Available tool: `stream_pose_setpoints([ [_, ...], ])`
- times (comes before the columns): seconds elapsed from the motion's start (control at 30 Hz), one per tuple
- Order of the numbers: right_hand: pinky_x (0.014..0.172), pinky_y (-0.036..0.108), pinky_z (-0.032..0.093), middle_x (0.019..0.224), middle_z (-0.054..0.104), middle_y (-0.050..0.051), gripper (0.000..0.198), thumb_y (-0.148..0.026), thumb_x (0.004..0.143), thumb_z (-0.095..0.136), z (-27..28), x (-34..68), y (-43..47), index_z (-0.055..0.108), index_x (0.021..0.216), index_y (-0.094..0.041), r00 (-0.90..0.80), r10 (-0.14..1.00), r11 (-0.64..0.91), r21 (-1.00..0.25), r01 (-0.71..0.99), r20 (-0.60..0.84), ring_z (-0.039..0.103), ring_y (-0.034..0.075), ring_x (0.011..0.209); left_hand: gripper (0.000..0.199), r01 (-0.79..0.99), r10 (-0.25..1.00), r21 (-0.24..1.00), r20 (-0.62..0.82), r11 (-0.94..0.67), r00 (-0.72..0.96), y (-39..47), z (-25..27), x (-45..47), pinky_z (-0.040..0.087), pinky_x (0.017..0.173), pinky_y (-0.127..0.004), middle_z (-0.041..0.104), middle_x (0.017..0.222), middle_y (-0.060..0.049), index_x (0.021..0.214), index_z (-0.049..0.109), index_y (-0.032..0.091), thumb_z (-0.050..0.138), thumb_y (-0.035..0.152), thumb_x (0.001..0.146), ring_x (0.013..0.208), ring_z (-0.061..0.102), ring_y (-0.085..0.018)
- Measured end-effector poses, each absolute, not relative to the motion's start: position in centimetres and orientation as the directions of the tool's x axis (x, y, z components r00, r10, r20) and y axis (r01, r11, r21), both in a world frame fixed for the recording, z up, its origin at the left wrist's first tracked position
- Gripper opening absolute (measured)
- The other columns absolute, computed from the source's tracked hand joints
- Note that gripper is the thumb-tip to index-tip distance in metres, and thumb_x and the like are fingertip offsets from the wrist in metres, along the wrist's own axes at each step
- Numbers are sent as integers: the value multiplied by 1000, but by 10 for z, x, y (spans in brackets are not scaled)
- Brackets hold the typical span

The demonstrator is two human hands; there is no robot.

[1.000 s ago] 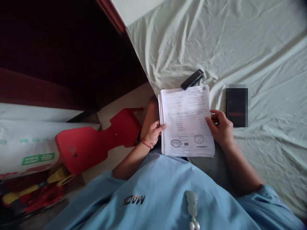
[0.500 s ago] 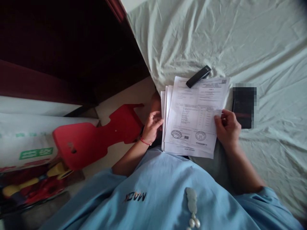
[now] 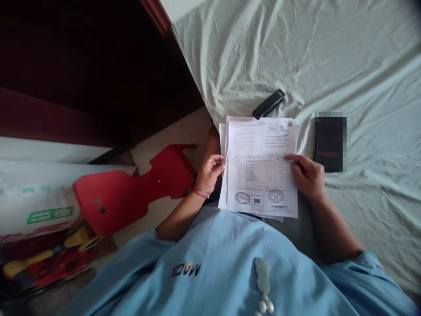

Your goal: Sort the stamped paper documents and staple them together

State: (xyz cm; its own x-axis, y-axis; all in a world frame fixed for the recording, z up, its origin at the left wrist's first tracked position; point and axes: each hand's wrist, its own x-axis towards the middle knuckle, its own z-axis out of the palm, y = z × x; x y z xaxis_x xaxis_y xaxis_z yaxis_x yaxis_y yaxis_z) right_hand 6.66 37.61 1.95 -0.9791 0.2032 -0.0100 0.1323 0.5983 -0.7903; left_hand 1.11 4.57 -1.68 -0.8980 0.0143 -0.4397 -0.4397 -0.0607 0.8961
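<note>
A small stack of printed paper sheets (image 3: 261, 145) lies in front of me, the top one bearing a table and round stamps. My left hand (image 3: 210, 173), with a ring and a red bracelet, pinches the stack's left edge between thumb and fingers. On the opposite side my right hand (image 3: 307, 175) grips the right edge, its index finger lying on the top sheet and the other fingers curled. Lower sheets stick out a little at the left and bottom. A black stapler (image 3: 269, 103) rests at an angle by the papers' top edge.
A pale green wrinkled sheet (image 3: 368, 79) covers the surface under the papers. To the right lies a black rectangular object (image 3: 330, 145), partly pixelated. On the left stand a red plastic chair (image 3: 112, 197), a white printed bag (image 3: 29, 193) and dark furniture (image 3: 82, 52).
The top sheet has shifted down and left and straightened over the others, its top edge sliding from under the stapler. My right hand has moved slightly left with it.
</note>
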Motion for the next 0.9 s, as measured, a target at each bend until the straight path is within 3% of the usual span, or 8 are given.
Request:
stream_pose_setpoints([
  [0.13, 64, 33, 52, 76, 72, 4, 35, -31, 94, 53, 17, 66, 372, 81, 111, -19, -967, 252, 644, -751, 146, 28, 60, 17, 59, 37, -477, 18, 876, -477, -75, -879, 48, -13, 11, 53, 80, -28, 76, 92, -1, 102, 78, 21, 94, 25, 69, 85, 67, -18],
  [0.3, 64, 34, 55, 107, 76, 11, 41, -38, 96, 58, 11, 66, 366, 71, 131, -21, -934, 345, 698, -691, 187, 96, 61, 16, 62, 40, -563, 13, 813, -568, -147, -823, 48, -8, 11, 52, 69, -29, 74, 78, 1, 84, 77, 20, 100, 49, 68, 72, 65, -17],
  [0.4, 63, 33, 53, 95, 74, 7, 39, -42, 97, 58, 9, 65, 366, 71, 128, -22, -946, 316, 693, -699, 179, 71, 60, 16, 61, 49, -594, 32, 779, -600, -200, -799, 49, -4, 9, 50, 67, -30, 73, 74, 0, 77, 74, 19, 100, 59, 66, 71, 66, -18],
  [0.57, 61, 33, 47, 67, 60, 0, 30, -34, 92, 57, 11, 64, 369, 78, 110, -22, -972, 235, 683, -713, 158, 10, 53, 17, 57, 44, -571, 58, 810, -568, -133, -821, 48, -7, 7, 51, 71, -29, 74, 74, 1, 77, 77, 19, 104, 49, 60, 70, 64, -15],
  [0.77, 62, 32, 45, 65, 53, -4, 29, -38, 95, 59, 13, 64, 368, 76, 111, -21, -949, 309, 656, -735, 171, 55, 50, 16, 56, 43, -515, 26, 856, -514, -50, -857, 46, -18, 8, 49, 71, -27, 73, 76, 3, 78, 74, 20, 102, 47, 62, 71, 62, -15],
  [0.9, 62, 32, 44, 68, 57, -3, 31, -42, 95, 62, 12, 63, 367, 75, 115, -22, -961, 270, 682, -717, 144, 64, 52, 16, 58, 51, -507, 17, 856, -508, -105, -861, 45, -21, 9, 50, 73, -27, 72, 78, 3, 81, 70, 21, 103, 56, 63, 73, 62, -15],
])
